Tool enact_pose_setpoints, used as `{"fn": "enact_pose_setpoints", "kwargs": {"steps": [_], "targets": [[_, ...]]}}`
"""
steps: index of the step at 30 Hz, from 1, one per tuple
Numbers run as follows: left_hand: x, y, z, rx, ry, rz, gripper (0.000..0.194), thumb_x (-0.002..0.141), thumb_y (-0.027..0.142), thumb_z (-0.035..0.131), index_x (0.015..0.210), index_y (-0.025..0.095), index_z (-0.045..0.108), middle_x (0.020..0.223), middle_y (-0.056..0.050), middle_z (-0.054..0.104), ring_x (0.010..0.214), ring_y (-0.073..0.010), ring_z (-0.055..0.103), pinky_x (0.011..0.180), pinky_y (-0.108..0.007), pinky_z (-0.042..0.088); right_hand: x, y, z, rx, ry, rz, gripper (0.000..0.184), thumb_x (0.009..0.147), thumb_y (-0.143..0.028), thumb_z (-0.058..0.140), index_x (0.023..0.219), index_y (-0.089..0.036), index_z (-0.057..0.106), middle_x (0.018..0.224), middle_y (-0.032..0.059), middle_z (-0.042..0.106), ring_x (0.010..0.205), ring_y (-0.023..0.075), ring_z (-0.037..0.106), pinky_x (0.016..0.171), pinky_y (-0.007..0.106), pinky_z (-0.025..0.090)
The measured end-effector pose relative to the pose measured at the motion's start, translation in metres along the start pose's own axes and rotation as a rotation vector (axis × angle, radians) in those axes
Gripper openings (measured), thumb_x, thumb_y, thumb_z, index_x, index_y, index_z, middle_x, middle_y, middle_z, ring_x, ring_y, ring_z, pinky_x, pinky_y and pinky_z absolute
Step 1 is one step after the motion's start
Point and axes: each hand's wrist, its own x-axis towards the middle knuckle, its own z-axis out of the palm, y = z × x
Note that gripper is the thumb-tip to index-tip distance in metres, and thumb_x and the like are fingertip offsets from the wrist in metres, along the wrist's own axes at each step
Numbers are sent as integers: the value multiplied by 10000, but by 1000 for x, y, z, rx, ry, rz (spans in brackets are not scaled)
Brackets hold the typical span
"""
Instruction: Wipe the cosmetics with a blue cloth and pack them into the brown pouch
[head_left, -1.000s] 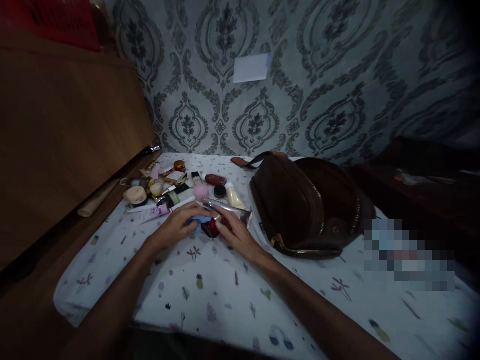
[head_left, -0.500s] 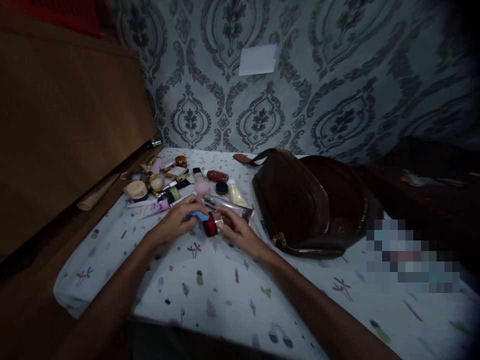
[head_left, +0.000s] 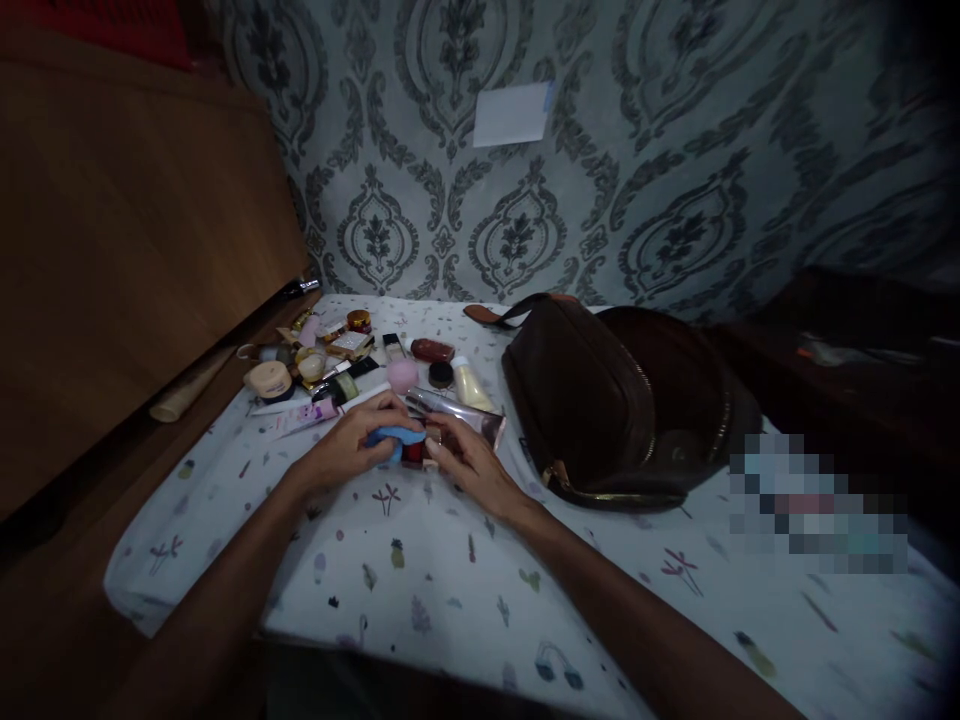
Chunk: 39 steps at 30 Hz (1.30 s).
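My left hand (head_left: pixel 358 440) is closed on a blue cloth (head_left: pixel 396 436), which it presses against a small red cosmetic jar (head_left: pixel 412 453). The fingers of my right hand (head_left: pixel 471 462) grip the jar's pale lid end from the right. Both hands partly cover the jar. Just behind them lie a silvery tube (head_left: pixel 450 402), a cream-coloured tube (head_left: pixel 471 384), a pink sponge (head_left: pixel 403 375) and a round black-lidded pot (head_left: pixel 441 375). A pink and white tube (head_left: pixel 304 416) rests left of my left hand.
An open dark brown bag (head_left: pixel 577 410) stands on the right. More cosmetics, among them a beige jar (head_left: pixel 270 381) and a dark red bottle (head_left: pixel 433 350), lie back left. A wooden cabinet (head_left: pixel 142 240) borders the left side; a patterned wall (head_left: pixel 517 230) rises behind.
The blue cloth has shifted slightly right, over the top of the red jar. The jar has turned a little and now shows less between my hands.
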Motion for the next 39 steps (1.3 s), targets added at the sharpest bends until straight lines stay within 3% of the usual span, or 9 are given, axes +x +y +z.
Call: {"fn": "enact_pose_setpoints", "kwargs": {"steps": [10,15,18,21,25,31,39], "targets": [[-1,-8,0,44,-3,85,386,812,56,530,1076,227,754,1118,-63,581,1046,-203,568,944,-345,456,1,1,4,86,21,66,451,949,-547,487,1234,-209,571,968,65,651,720,181,599,660,337,540],[-1,-6,1,52,8,76,370,809,69,529,1057,218,759,1105,-70,588,1043,-206,564,937,-350,461,1,2,3,50,48,22,435,952,-523,494,1240,-208,575,1125,94,648,933,227,617,806,384,537],[0,-6,2,54,34,54,384,810,81,514,1075,219,755,1078,-63,576,1023,-198,567,920,-347,465,1,4,0,56,11,-22,518,880,-507,622,1307,-229,528,1247,109,598,1040,252,602,878,414,517],[0,-7,2,84,45,32,418,804,81,511,1123,228,738,1078,-56,574,1029,-200,562,929,-352,461,0,5,0,108,-40,14,651,819,-489,705,1370,-257,448,1071,69,628,850,215,614,773,383,529],[-1,-9,1,103,23,31,420,810,77,527,1141,241,728,1092,-48,580,1044,-206,562,943,-348,457,0,5,2,187,-17,64,531,828,-478,695,1256,-253,476,855,3,589,690,173,560,648,324,491],[-2,-8,-3,30,-28,11,406,819,80,528,1135,234,733,1082,-48,588,1047,-208,572,927,-325,463,0,3,1,206,-1,123,483,828,-499,682,1178,-221,499,821,-5,585,636,145,513,575,280,429],[-1,-6,-3,-14,2,10,399,827,103,525,1145,226,733,1065,-57,606,1049,-209,572,927,-329,467,-2,1,1,173,-10,89,385,900,-534,592,1141,-238,539,918,36,648,784,194,597,667,324,494]]}}
